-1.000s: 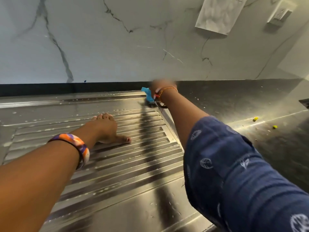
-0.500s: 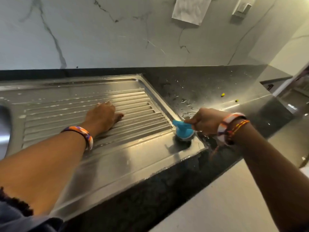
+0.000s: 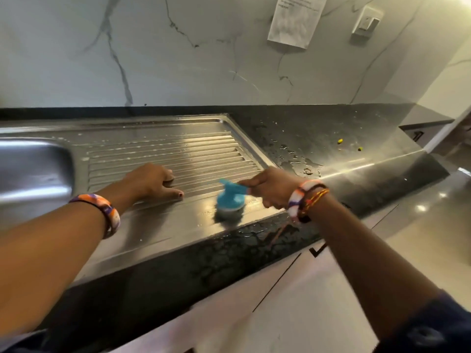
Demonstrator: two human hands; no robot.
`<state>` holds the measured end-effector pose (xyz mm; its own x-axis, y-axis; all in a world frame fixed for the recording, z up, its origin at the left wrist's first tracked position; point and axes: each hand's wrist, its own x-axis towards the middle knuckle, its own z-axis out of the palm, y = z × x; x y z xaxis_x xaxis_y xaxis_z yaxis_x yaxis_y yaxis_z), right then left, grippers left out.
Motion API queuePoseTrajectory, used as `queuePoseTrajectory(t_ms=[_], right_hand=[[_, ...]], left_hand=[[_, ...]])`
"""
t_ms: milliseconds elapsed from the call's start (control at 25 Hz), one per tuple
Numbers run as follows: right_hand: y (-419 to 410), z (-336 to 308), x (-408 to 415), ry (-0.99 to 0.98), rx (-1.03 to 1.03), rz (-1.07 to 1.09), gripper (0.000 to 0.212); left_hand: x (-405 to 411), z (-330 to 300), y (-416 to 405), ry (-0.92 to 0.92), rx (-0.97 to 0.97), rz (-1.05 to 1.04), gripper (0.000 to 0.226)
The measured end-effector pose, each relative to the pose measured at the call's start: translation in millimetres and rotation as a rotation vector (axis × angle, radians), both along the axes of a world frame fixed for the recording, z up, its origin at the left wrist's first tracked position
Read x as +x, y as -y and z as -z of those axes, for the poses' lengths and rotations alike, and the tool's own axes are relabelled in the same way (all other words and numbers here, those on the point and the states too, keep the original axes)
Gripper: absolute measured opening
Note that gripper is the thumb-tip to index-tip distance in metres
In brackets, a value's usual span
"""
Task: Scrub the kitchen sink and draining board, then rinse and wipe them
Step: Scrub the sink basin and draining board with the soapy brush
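Brush near draining board front edge

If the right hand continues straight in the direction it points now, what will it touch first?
Probably the left hand: the right hand points the blue brush leftward across the draining board; depth is uncertain.

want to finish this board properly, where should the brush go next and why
Probably sweep the blue brush left along the flat front strip of the draining board. The right hand holds it at that strip's right end, the left hand rests on the ribs, and white suds dot only the ribbed area behind.
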<state>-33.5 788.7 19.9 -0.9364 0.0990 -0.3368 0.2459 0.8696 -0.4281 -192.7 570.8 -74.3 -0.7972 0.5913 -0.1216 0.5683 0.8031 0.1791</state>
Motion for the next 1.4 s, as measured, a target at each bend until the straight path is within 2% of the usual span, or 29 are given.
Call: queuePoseTrajectory(t_ms=[80, 160, 280, 440, 640, 760, 880, 1120, 1400], right_hand=[[-42, -12, 0, 0.001, 0.19, 0.162, 0.033], [-75, -21, -5, 0.018, 0.217, 0.345, 0.032], [-76, -13, -24, -0.017, 0.257, 0.323, 0.034], [-67, 19, -28, -0.219, 0.282, 0.341, 0.037], [-85, 1, 32, -0.086, 0.233, 0.45, 0.032], [-91, -2, 41, -0.092, 0.205, 0.503, 0.034], [-92, 6, -3, -0.2, 0.183, 0.506, 0.035], [-79, 20, -91, -0.25, 0.161, 0.428, 0.037], [-80, 24, -238, -0.287, 0.189, 0.156, 0.039]], left_hand=[[7, -1, 6, -0.017, 0.005, -0.019, 0.057], [12, -2, 7, -0.033, -0.009, -0.035, 0.049], [22, -11, -1, -0.047, -0.069, -0.05, 0.034], [32, -14, -31, -0.047, -0.056, 0.014, 0.023], [36, -8, -48, -0.078, -0.02, 0.012, 0.025], [38, -7, -47, -0.067, -0.037, -0.012, 0.024], [42, -13, -54, -0.074, -0.024, -0.048, 0.025], [29, -18, -68, -0.098, 0.03, -0.033, 0.033], [-59, -15, -100, -0.033, -0.109, -0.08, 0.055]])
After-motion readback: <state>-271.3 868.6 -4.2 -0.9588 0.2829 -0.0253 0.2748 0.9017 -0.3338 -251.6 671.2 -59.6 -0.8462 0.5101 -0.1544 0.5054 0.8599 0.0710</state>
